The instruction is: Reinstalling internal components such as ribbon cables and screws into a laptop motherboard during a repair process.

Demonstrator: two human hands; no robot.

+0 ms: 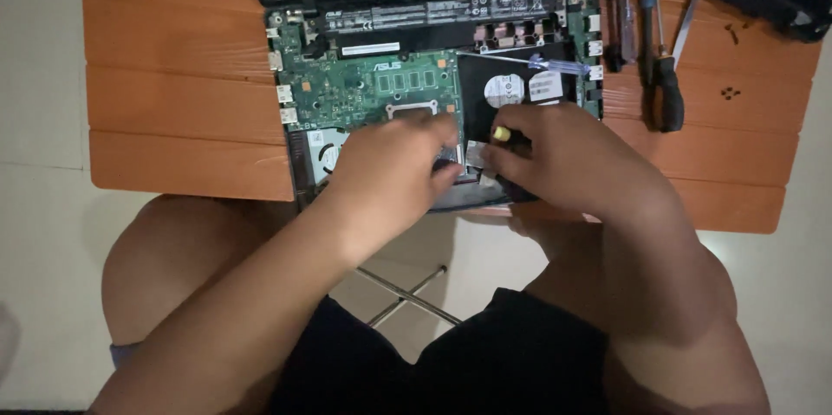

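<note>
A: Two hands meet at the near edge of the opened laptop (364, 86); which is nearer the tool?
B: The right hand (568, 159); its grip is clenched on a small yellow-tipped screwdriver (502, 133), shaft hidden; the left hand (390, 168) rests just left, fingers curled, holding nothing I can see.

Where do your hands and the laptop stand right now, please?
Left hand on open laptop. Right hand gripping yellow-tipped tool beside drive. Loose screwdriver on top.
</note>
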